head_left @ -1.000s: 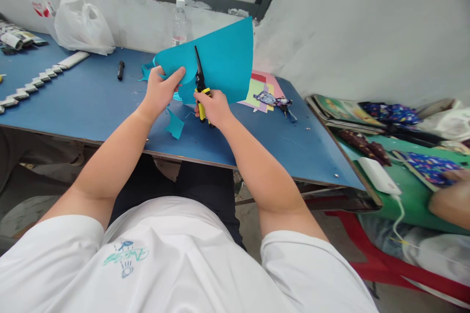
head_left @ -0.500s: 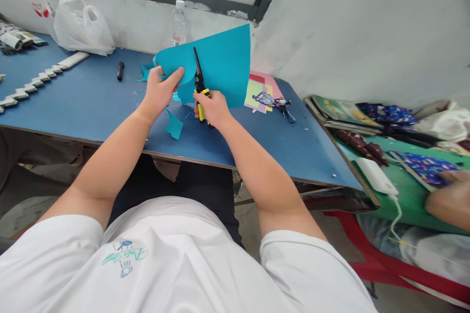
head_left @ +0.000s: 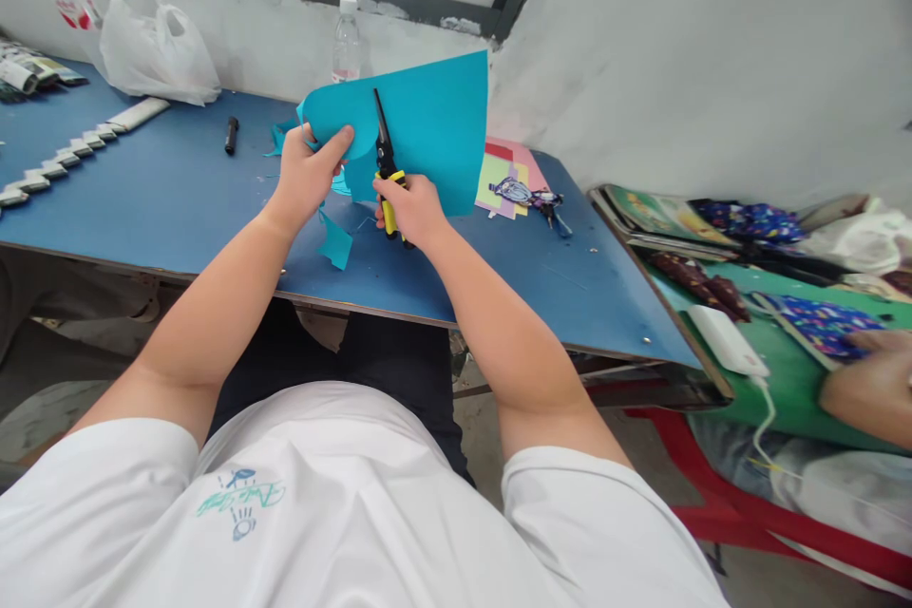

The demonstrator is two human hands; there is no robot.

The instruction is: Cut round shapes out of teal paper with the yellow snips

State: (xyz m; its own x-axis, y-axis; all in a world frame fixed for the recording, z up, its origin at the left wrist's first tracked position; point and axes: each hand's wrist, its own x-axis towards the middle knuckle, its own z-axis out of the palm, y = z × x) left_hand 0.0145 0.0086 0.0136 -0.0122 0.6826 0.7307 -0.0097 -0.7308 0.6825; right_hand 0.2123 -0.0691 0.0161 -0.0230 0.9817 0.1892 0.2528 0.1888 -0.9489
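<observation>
My left hand (head_left: 312, 163) pinches the left part of a large teal sheet of paper (head_left: 442, 128), thumb on the near side. The sheet is held up above the table, its left part curling. In my right hand (head_left: 414, 209) is a pair of black scissors (head_left: 384, 147) with yellow-and-black handles, fingers wrapped round the grips. The blades point up and lie against the sheet beside a curved cut edge; they look close together. A teal paper scrap (head_left: 334, 242) hangs or lies below my left hand, and more teal scraps (head_left: 281, 135) lie behind it.
On the blue table (head_left: 178, 209) are a black marker-like cylinder (head_left: 232, 135), a white plastic bag (head_left: 158, 47), a folded paper chain (head_left: 75, 150), a clear bottle (head_left: 347, 38) and coloured papers (head_left: 503, 179). At right, another person's hand (head_left: 873, 389) rests over a green table (head_left: 790, 389) with a white power bank (head_left: 727, 340).
Both hands keep their holds on the paper and scissors. The view has shifted very slightly, and the sheet's right edge sits a touch lower.
</observation>
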